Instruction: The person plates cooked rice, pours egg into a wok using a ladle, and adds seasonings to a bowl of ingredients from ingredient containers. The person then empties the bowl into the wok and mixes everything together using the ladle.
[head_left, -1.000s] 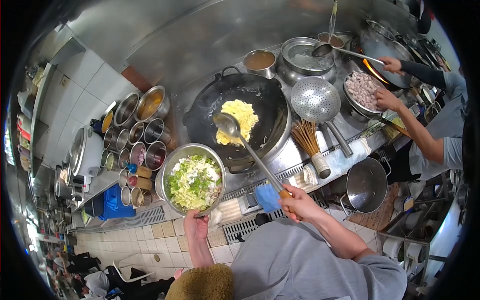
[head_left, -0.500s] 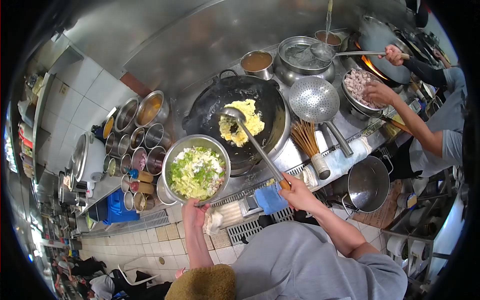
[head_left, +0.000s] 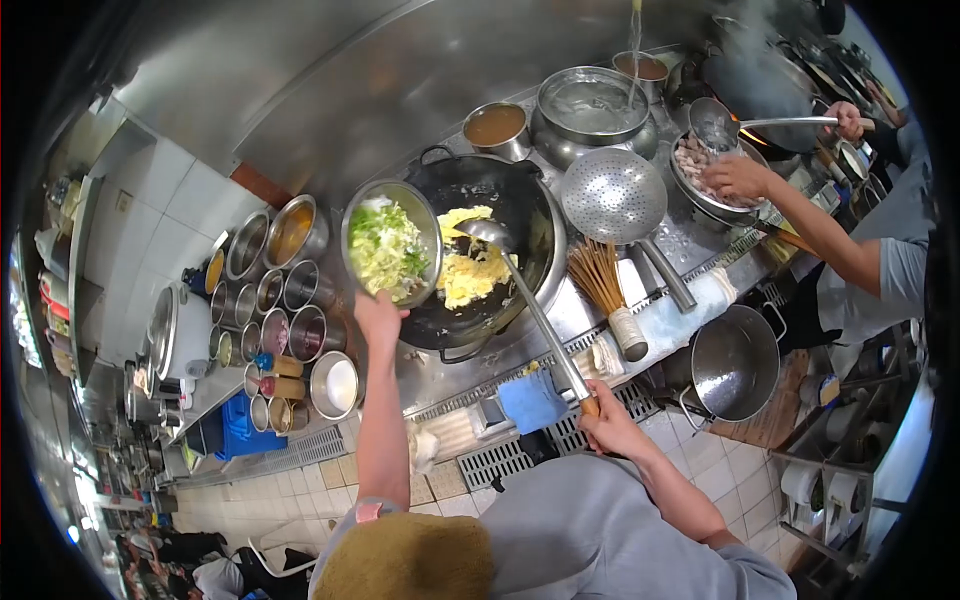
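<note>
My left hand (head_left: pixel 378 318) grips the near rim of a metal bowl (head_left: pixel 431 245) of pale and green chopped food (head_left: pixel 388 250). The bowl is tilted over the left side of a black wok (head_left: pixel 430 325). My right hand (head_left: pixel 608 420) is closed round the wooden handle of a ladle (head_left: pixel 548 335). The ladle's head sits among yellow scrambled egg (head_left: pixel 472 283) in the wok.
A perforated strainer (head_left: pixel 613 196) and a bamboo brush (head_left: pixel 597 285) lie right of the wok. Behind stand a broth pot (head_left: pixel 496 126) and a water pot (head_left: pixel 592 105). Several seasoning containers (head_left: pixel 305 285) are at left. A co-worker's hand (head_left: pixel 740 180) is over a meat bowl.
My left hand has lifted the bowl up and forward over the wok and tipped it. The ladle has shifted in the egg, which is now partly split. The co-worker's ladle has moved over the meat.
</note>
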